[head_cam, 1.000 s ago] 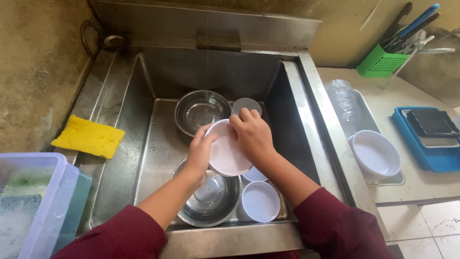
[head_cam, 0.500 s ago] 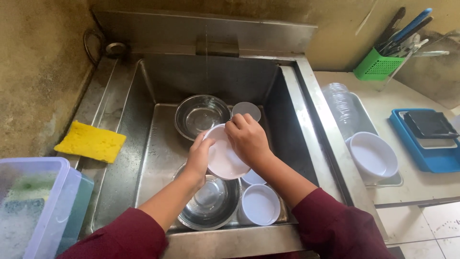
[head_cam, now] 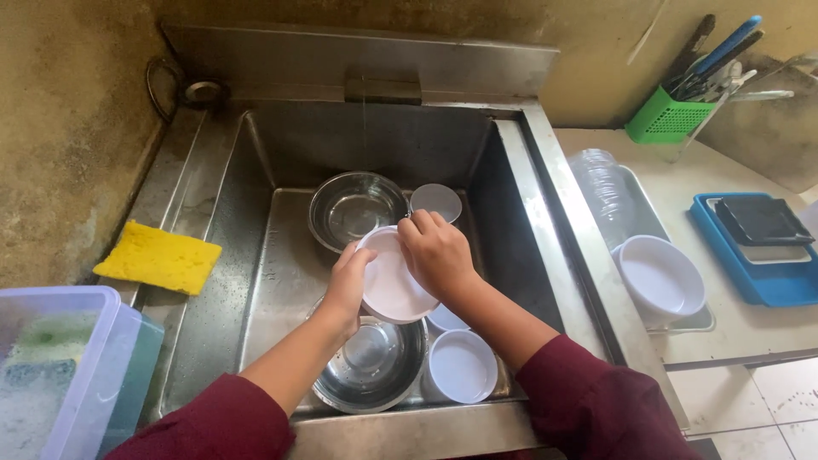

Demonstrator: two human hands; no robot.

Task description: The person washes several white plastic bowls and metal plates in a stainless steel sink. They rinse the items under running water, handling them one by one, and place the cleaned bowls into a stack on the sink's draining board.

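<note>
Over a steel sink (head_cam: 256,221), my left hand (head_cam: 348,281) grips the left rim of a white plate (head_cam: 390,285). My right hand (head_cam: 436,251) lies on the plate's upper right part, fingers bent over it. The plate is tilted toward me. Below it rests a steel bowl (head_cam: 371,362) and two white bowls (head_cam: 460,366). A second steel bowl (head_cam: 354,209) sits at the back of the basin under a thin stream of water, with a small white cup (head_cam: 436,201) beside it.
A yellow sponge (head_cam: 158,257) lies on the left sink ledge. A clear plastic box (head_cam: 51,366) stands at the lower left. On the right counter are a tray with a white bowl (head_cam: 660,277), a blue tray (head_cam: 758,247), and a green utensil basket (head_cam: 665,117).
Both hands and the plate have kept their place over the basin. My right hand has shifted slightly across the plate's top. The view has tilted a little.
</note>
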